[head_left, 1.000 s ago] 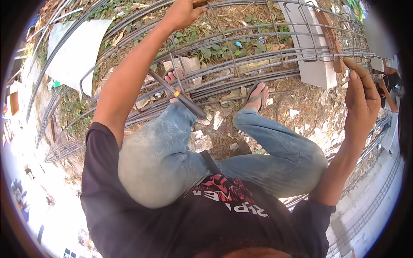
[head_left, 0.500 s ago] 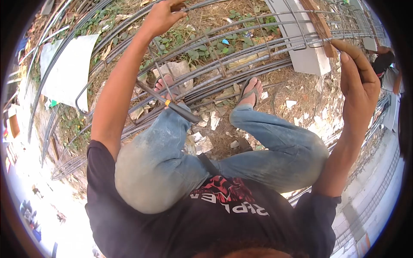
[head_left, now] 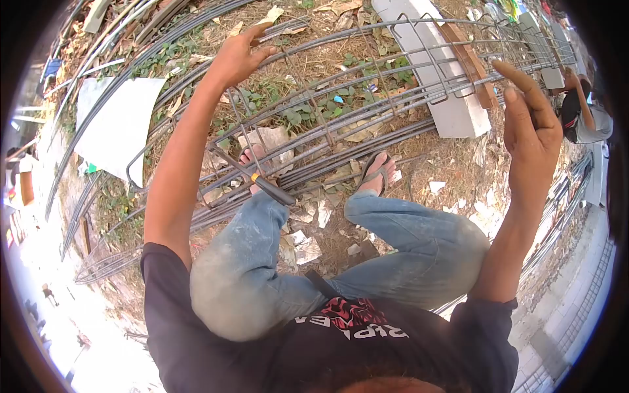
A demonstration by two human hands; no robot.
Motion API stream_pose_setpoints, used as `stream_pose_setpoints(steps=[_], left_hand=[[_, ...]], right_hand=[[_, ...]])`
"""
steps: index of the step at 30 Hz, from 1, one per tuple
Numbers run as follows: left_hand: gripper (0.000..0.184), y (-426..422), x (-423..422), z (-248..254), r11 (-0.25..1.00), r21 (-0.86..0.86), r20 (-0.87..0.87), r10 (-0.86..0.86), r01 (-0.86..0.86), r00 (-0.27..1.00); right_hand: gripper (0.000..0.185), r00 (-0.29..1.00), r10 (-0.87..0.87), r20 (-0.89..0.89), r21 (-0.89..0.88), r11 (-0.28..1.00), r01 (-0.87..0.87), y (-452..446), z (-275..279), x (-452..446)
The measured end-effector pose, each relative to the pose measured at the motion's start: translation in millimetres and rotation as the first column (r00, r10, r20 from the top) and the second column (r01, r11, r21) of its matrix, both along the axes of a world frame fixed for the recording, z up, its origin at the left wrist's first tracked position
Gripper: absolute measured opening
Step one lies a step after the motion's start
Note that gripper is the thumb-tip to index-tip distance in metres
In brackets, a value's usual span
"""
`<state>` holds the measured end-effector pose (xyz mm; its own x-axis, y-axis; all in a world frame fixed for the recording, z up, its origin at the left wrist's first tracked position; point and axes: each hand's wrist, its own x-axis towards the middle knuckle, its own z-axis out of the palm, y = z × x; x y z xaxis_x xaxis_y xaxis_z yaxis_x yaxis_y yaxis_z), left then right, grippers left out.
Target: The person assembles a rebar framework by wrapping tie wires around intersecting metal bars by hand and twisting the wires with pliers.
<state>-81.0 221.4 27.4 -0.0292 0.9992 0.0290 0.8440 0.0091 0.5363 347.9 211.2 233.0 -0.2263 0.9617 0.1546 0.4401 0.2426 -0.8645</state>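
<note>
A long rebar cage (head_left: 314, 98), steel bars with bent wire-like stirrups, crosses in front of my knees. My left hand (head_left: 237, 60) hovers over its left part, fingers stretched and thumb apart, holding nothing I can see. At the right, my right hand (head_left: 534, 131) is raised near the cage's stirrups, index finger and thumb apart, the other fingers partly curled. A tool with a black handle and yellow band (head_left: 274, 190) rests untouched across the bars beside my left foot, its metal shaft pointing up and left.
A pale concrete-like beam (head_left: 462, 118) and a brown wooden block (head_left: 468, 62) lie under the cage at right. A white sheet (head_left: 118, 124) lies at left, among loose bars. Another person (head_left: 586, 118) is at the far right. Paper scraps litter the ground.
The view has tilted, so the cage and beam sit lower in the picture. My left hand shows more fully, with fingers spread. More of the other person shows at right.
</note>
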Motion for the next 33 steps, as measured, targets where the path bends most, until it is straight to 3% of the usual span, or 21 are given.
stream_pose_setpoints(steps=[1,2,6,8,10,13,14,16,17,18,22,26,31,33], left_hand=[[0.053,-1.5,0.3,17.5,0.999,-0.026,-0.012,0.031,-0.031,0.999],[0.047,3.9,-2.7,30.4,0.999,-0.048,-0.133,0.005,-0.011,0.991],[0.043,33.2,37.3,96.6,0.975,0.004,-0.239,-0.214,0.221,0.947],[0.045,69.7,53.8,87.2,0.949,0.079,-0.2,-0.286,0.307,0.937],[0.046,93.5,91.8,100.3,0.957,-0.078,-0.21,-0.288,0.278,0.934],[0.044,129.3,117.8,31.3,0.934,0.101,-0.199,-0.32,0.344,0.927],[0.046,131.3,133.9,26.1,0.961,-0.02,-0.171,-0.275,0.276,0.946],[0.05,142.0,140.1,-14.2,0.954,0.059,-0.147,-0.283,0.294,0.948],[0.053,143.0,139.4,-35.3,0.951,0.092,-0.13,-0.281,0.294,0.951],[0.062,132.8,143.2,-21.7,0.965,-0.084,-0.069,-0.255,0.25,0.964],[0.069,119.4,138.4,-41.1,0.992,-0.057,0.288,-0.09,0.111,0.953],[0.069,120.1,139.0,-26.3,0.99,-0.119,0.149,-0.052,0.07,0.988],[0.066,111.5,139.8,-38.9,0.999,-0.03,0.136,-0.012,0.016,0.991],[0.066,107.9,140.9,-35.8,0.999,-0.045,0.15,0.008,-0.001,0.989]], right_hand=[[0.03,0.998,-0.021,-0.056,0.021,1.0,0.023,-3.4,8.3,4.0],[0.031,0.996,-0.039,-0.076,0.16,0.986,0.051,-5.3,9.8,4.0],[0.029,0.942,-0.068,-0.328,0.158,0.979,0.126,2.2,20.1,45.9],[0.028,0.932,-0.124,-0.342,0.047,0.988,0.149,-2.6,16.3,50.3],[0.026,0.942,-0.109,-0.317,-0.041,0.994,0.101,-3.0,-3.1,62.0],[0.02,0.995,-0.095,-0.005,-0.099,0.991,0.094,-12.4,-103.5,77.6],[0.021,0.995,-0.086,0.051,-0.169,0.981,0.093,-21.6,-144.7,80.9],[0.024,0.964,-0.065,0.256,-0.227,0.966,0.125,-43.6,-204.6,75.3],[0.026,0.973,-0.052,0.225,-0.21,0.973,0.1,-48.4,-226.3,67.2],[0.028,0.98,-0.034,0.195,-0.195,0.978,0.072,-51.6,-241.9,58.2],[0.034,0.992,-0.016,0.125,-0.07,0.997,0.025,-31.8,-280.8,21.2],[0.031,0.984,0.014,0.178,-0.091,0.996,0.003,-24.2,-298.9,21.7],[0.025,0.951,0.059,0.302,-0.228,0.974,0.012,-24.6,-284.7,23.6],[0.025,0.98,0.014,0.197,-0.222,0.975,0.03,-27.4,-291.5,32.1]])
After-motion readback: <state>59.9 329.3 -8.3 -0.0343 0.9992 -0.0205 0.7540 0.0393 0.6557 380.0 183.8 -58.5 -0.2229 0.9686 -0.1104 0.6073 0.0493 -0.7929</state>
